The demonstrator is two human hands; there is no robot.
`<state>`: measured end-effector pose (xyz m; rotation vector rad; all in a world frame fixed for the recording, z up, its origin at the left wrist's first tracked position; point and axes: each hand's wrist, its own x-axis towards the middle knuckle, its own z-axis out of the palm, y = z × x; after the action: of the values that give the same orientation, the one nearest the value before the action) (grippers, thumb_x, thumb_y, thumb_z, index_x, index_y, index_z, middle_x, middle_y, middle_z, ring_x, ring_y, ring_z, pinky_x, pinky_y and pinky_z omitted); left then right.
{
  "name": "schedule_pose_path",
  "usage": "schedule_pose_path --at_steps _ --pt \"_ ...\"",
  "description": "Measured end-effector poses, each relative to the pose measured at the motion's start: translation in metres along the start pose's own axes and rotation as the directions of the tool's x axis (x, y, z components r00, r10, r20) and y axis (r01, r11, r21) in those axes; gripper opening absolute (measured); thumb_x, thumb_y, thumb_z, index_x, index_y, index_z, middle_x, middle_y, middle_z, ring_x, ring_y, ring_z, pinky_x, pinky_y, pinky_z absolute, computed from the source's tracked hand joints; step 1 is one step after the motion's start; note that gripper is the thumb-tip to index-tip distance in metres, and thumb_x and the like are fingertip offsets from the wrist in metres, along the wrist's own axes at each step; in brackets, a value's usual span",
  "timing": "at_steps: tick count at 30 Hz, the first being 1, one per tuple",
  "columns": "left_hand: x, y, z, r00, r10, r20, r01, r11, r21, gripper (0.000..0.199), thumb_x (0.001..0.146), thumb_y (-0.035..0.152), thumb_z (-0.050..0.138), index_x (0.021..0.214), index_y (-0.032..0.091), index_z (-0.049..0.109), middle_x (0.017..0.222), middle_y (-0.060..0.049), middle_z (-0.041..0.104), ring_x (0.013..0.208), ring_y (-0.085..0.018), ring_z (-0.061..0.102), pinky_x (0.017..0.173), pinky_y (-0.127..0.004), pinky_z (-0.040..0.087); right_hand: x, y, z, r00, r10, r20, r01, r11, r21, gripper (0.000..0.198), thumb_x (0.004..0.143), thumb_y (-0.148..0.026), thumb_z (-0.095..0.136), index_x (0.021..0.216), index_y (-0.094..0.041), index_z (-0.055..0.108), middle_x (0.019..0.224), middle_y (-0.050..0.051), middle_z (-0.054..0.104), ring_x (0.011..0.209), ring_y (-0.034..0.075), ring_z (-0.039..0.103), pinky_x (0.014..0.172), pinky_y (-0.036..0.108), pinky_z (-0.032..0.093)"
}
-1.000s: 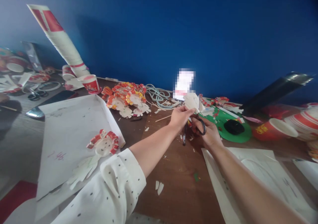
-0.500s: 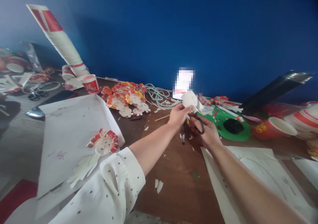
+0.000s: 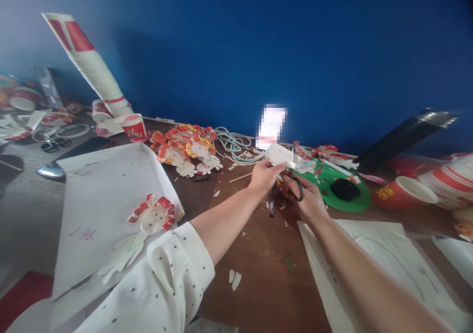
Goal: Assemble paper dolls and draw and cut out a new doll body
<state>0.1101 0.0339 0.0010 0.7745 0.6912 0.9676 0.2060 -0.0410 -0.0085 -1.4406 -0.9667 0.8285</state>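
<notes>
My left hand (image 3: 266,174) pinches a piece of white paper (image 3: 278,153) above the brown table. Close beside it on the right, my right hand (image 3: 306,196) is closed on a pair of scissors (image 3: 299,189), whose black finger loop shows. A blade stands up at the paper's right edge; where it meets the paper is too small to tell. Under the hands lies a dark pen (image 3: 272,208). A small red and yellow piece shows partly between the hands, mostly hidden.
Left stands a white box lid (image 3: 99,185) carrying a paper figure (image 3: 153,217). Behind are piled paper figures (image 3: 188,148), a cable (image 3: 232,143) and a bright phone (image 3: 271,126). At right are a green disc (image 3: 354,201), paper cups (image 3: 406,192) and paper sheets (image 3: 380,244).
The white paper is tilted flatter and sits slightly lower than before. Both hands stay close together, with the scissors still in my right hand. The view has shifted slightly.
</notes>
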Motion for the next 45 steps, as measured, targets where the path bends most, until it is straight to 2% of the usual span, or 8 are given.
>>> schedule_pose_path --at_steps 6,13,20,25,29,38,45 --pt "0.0004 0.0022 -0.0017 0.999 0.042 0.029 -0.043 0.998 0.043 0.015 0.067 0.026 0.074 0.072 0.013 0.066 0.065 -0.004 0.066 0.054 -0.012 0.059 0.057 -0.025 0.049 0.0008 0.0000 -0.0004 1.000 0.005 0.008 -0.005 1.000 0.014 0.033 0.072 -0.050 0.074 0.066 -0.019 0.063 0.053 -0.004 0.053 0.049 0.009 0.043 0.048 0.025 0.031" --pt "0.0022 -0.0005 -0.0024 0.999 0.035 0.029 -0.037 0.998 0.060 0.019 0.066 0.029 0.077 0.072 0.014 0.067 0.067 -0.006 0.067 0.061 -0.016 0.063 0.064 -0.030 0.052 0.0014 0.0009 0.0001 1.000 -0.006 0.004 0.006 1.000 0.018 0.033 0.072 -0.050 0.074 0.068 -0.019 0.066 0.052 -0.004 0.053 0.049 0.009 0.043 0.047 0.025 0.029" --pt "0.0018 0.0017 -0.0024 0.999 0.032 0.013 -0.033 0.997 0.066 0.015 0.067 0.026 0.074 0.072 0.014 0.067 0.068 -0.005 0.066 0.056 -0.013 0.060 0.063 -0.029 0.049 0.0020 0.0021 -0.0006 1.000 -0.015 -0.005 0.015 1.000 -0.010 0.033 0.072 -0.051 0.074 0.067 -0.019 0.065 0.051 -0.004 0.052 0.048 0.009 0.042 0.046 0.025 0.029" --pt "0.0035 0.0008 -0.0038 0.999 0.040 0.012 -0.041 0.995 0.094 0.014 0.068 0.027 0.072 0.072 0.014 0.067 0.069 -0.005 0.067 0.058 -0.014 0.060 0.061 -0.027 0.048 0.0018 0.0005 0.0000 1.000 -0.003 -0.009 0.003 1.000 0.001 0.032 0.072 -0.050 0.074 0.075 -0.019 0.069 0.051 -0.004 0.052 0.048 0.009 0.042 0.046 0.024 0.030" --pt "0.0040 0.0007 -0.0045 0.999 0.054 0.005 -0.054 0.989 0.135 0.014 0.068 0.027 0.072 0.071 0.014 0.067 0.068 -0.005 0.067 0.058 -0.013 0.060 0.062 -0.027 0.048 0.0012 0.0002 0.0003 1.000 -0.017 -0.013 0.017 1.000 -0.013 0.032 0.072 -0.050 0.074 0.070 -0.019 0.068 0.050 -0.004 0.051 0.048 0.009 0.041 0.046 0.025 0.030" --pt "0.0017 0.0031 -0.0015 0.999 0.031 0.019 -0.031 0.999 0.013 0.015 0.066 0.024 0.074 0.074 0.013 0.069 0.065 -0.004 0.067 0.056 -0.012 0.059 0.062 -0.026 0.049 0.0006 -0.0006 0.0029 0.999 0.002 -0.033 -0.001 1.000 0.024 0.036 0.068 -0.051 0.076 0.086 -0.019 0.074 0.051 -0.005 0.050 0.047 0.010 0.041 0.045 0.024 0.029" --pt "0.0049 -0.0013 -0.0039 0.999 0.039 0.015 -0.040 0.998 0.053 0.017 0.066 0.027 0.075 0.073 0.014 0.068 0.067 -0.004 0.067 0.056 -0.012 0.059 0.065 -0.027 0.049 -0.0002 -0.0012 0.0037 1.000 -0.006 -0.031 0.007 1.000 0.026 0.038 0.069 -0.051 0.076 0.089 -0.019 0.075 0.051 -0.004 0.051 0.047 0.009 0.040 0.045 0.024 0.029"
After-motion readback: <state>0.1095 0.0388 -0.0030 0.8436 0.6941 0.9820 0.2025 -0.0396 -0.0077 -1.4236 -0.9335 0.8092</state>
